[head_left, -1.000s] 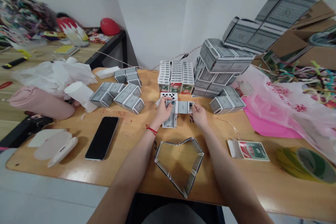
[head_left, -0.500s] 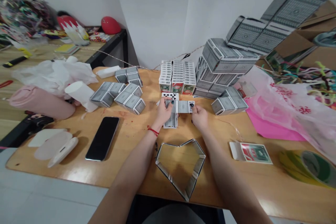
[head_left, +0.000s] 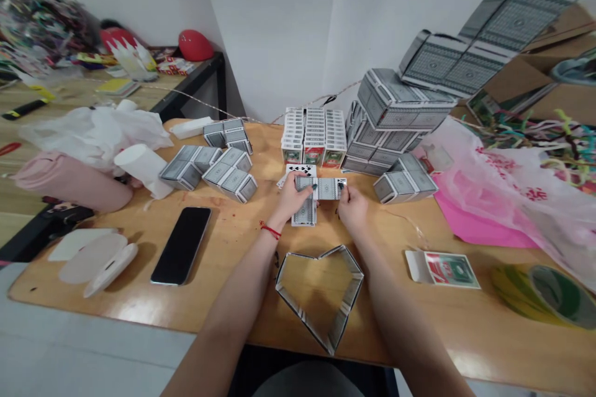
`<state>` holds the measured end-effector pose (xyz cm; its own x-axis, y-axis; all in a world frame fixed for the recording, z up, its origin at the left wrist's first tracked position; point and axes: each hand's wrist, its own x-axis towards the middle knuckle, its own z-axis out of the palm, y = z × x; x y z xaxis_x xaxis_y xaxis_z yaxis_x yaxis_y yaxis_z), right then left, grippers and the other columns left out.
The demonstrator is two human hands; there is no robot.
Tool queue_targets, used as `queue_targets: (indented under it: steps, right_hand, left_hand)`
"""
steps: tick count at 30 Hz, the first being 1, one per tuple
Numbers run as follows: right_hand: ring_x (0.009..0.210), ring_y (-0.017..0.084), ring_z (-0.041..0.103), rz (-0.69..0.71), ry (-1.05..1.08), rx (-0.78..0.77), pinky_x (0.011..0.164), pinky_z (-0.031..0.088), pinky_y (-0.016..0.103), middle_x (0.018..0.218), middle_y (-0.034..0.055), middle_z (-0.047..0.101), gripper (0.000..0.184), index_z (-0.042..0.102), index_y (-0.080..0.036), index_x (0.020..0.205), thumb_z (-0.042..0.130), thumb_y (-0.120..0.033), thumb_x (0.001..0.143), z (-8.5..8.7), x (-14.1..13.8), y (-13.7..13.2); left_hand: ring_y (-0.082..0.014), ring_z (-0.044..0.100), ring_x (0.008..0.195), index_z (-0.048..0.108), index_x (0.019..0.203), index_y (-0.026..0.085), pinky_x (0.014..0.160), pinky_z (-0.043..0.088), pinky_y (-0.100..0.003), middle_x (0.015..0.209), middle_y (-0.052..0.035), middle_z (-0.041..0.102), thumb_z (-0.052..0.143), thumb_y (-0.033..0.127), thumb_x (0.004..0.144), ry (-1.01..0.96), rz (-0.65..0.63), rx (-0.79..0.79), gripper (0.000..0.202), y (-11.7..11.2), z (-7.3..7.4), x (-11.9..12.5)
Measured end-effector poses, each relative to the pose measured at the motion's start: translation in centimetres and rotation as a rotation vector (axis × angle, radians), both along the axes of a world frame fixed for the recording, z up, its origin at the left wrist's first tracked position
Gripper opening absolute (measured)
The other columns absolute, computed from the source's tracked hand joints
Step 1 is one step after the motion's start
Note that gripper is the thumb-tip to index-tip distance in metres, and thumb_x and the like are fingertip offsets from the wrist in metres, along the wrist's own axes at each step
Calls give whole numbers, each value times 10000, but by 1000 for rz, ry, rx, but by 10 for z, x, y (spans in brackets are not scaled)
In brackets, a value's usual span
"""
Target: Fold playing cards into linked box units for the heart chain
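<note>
Between my hands is a strip of joined playing cards point(head_left: 327, 189), grey patterned backs toward me. My left hand point(head_left: 292, 197) is closed on its left end, thumb across the cards. Pinched at the right end, where a white card edge shows, it meets my right hand point(head_left: 352, 205). Below the strip hangs or lies another grey-backed playing card point(head_left: 305, 213); I cannot tell whether it is joined on. Face-up spade cards point(head_left: 302, 169) lie just behind my left hand. Nearer to me, a heart-shaped frame of folded cards point(head_left: 344, 309) stands on the table.
Rows of card boxes point(head_left: 314, 136) stand behind my hands. A tall stack of card blocks point(head_left: 391, 102) leans up at the right, smaller card blocks point(head_left: 230, 173) sit left. A phone point(head_left: 181, 245), an opened card box point(head_left: 449, 270) and a tape roll point(head_left: 544, 294) lie about.
My left thumb has slid a little to the right along the card strip. My right hand keeps its pinch at the right end. The view has shifted slightly.
</note>
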<state>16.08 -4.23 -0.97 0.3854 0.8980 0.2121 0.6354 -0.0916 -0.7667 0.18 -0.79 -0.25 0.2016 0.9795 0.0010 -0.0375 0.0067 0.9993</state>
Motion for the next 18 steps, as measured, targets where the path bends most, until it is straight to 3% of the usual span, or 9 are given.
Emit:
queue_targets:
  steps: [5,10,18]
  right_hand:
    - [401,132,454,1,284,0,430,325,247,459,-25,480,313,481,-199,731,378,-486,802,0,3,0]
    - [330,115,419,118,568,-68,342,296,236,459,-63,437,255,393,-232,715,423,-477,778,0,1,-3]
    - [379,114,409,-47,397,39,404,304,244,471,-60,418,225,392,-225,699,411,-429,793,-7,-10,-4]
  left_hand:
    - [-119,554,696,438,988,190,618,490,-272,868,-3,532,719,160,568,136,76,99,507,4,5,-1]
    - [-127,534,698,447,969,192,636,475,-291,850,2,525,725,172,564,159,129,94,492,4,7,0]
    - [-157,519,791,474,932,191,721,449,-319,878,-9,524,746,180,533,218,178,165,483,1,8,2]
